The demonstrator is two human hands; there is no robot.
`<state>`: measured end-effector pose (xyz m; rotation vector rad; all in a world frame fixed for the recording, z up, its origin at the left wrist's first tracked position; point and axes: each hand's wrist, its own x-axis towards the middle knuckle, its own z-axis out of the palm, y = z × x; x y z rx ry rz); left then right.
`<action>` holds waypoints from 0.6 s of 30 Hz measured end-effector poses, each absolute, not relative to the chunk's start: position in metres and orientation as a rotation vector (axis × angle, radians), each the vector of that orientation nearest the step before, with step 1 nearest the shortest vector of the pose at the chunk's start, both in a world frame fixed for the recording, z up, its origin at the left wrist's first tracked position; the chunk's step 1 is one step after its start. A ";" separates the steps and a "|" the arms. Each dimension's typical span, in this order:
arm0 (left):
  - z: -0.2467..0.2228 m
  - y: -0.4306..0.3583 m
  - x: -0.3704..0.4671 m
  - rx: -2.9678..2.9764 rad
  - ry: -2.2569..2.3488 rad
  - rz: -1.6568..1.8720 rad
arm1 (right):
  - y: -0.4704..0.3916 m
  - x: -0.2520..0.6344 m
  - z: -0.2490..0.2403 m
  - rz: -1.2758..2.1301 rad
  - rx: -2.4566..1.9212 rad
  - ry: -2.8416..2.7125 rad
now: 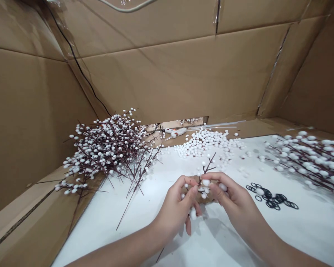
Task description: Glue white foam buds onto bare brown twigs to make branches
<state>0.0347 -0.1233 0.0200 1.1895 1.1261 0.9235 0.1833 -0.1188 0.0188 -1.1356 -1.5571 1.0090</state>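
Apparently light and springy, the dark sprig (208, 165) is held over the white bench (105, 218), near the middle, left hand (174, 204) curled round it, right hand (236, 200) pinching a white berry (205, 182); berries could pop off, so bare stem (212, 158) looks the safer hold.

Soft light brightens the white tabletop (94, 233) — a faint shadow lies below the right hand (231, 196) — while berry stems (317, 161) at far right look stretched, perhaps blurred.
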 end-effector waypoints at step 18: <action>0.022 -0.125 0.035 1.240 1.159 0.933 | -0.119 0.185 0.018 0.871 -1.104 -1.638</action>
